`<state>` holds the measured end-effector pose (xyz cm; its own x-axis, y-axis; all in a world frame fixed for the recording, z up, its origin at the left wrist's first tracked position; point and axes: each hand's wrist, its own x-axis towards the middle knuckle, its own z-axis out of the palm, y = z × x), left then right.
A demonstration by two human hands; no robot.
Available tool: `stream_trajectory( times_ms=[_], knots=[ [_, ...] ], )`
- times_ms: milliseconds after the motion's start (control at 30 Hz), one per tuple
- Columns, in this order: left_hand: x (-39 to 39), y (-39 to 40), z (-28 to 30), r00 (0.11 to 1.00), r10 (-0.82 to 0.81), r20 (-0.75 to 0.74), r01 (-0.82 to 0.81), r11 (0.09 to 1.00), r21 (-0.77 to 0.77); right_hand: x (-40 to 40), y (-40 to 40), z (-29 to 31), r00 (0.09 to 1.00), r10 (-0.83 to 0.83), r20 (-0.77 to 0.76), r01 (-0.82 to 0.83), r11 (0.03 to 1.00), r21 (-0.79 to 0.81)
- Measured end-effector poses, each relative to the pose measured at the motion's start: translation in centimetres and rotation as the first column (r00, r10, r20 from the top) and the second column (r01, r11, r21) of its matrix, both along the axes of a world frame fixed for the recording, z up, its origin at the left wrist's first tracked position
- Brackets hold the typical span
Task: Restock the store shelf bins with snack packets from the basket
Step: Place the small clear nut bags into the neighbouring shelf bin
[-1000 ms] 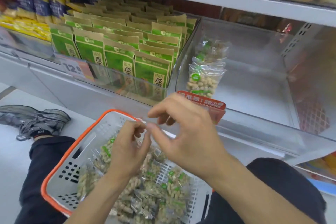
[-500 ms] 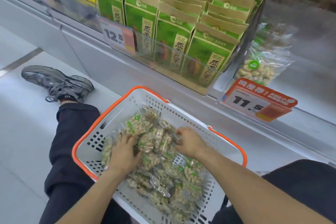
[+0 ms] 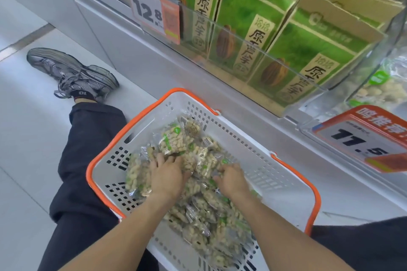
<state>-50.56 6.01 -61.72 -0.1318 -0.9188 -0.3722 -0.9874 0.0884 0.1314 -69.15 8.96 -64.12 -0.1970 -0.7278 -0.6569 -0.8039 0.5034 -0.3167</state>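
While both hands are digging in the basket (image 3: 286, 174), left hand (image 3: 167, 177) and right hand (image 3: 232, 181) are curling fingers into snack packets (image 3: 174, 141); grab several flat, avoid crushing.

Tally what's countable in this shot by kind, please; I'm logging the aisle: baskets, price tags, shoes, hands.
Baskets: 1, the basket
Price tags: 2, the 12.8 tag and the 11.5 tag
Shoes: 1, the shoe
Hands: 2, left hand, right hand
Total: 6

Single head view, looking steeply down, close over basket (image 3: 262, 156), shelf edge above.
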Motion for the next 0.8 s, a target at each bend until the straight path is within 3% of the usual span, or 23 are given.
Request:
stream_trajectory(
  times_ms=[200, 367, 533, 633, 800],
  knots=[
    [-0.1, 0.7, -1.3, 0.982, 0.038, -0.185, -0.052, 0.996, -0.07, -0.9, -0.2, -0.2, 0.988, -0.127, 0.085, 0.129, 0.991, -0.027],
    [-0.9, 2.0, -0.3, 0.874, 0.196, -0.445, -0.18, 0.981, 0.077, -1.3, 0.0, -0.5, 0.978, -0.209, 0.007, 0.209, 0.977, 0.04],
    [-1.2, 2.0, -0.2, 0.786, 0.353, -0.508, -0.301, 0.936, 0.185, -0.9, 0.2, -0.5, 0.938, -0.347, 0.005, 0.342, 0.926, 0.159],
    [-1.1, 1.4, -0.3, 0.745, 0.471, -0.473, -0.333, 0.876, 0.348, -0.9, 0.4, -0.7, 0.913, -0.408, 0.021, 0.398, 0.899, 0.182],
    [-0.8, 0.0, -0.2, 0.836, 0.4, -0.375, -0.21, 0.865, 0.455, -1.3, 0.4, -0.1, 0.906, -0.422, 0.026, 0.414, 0.898, 0.149]
  ],
)
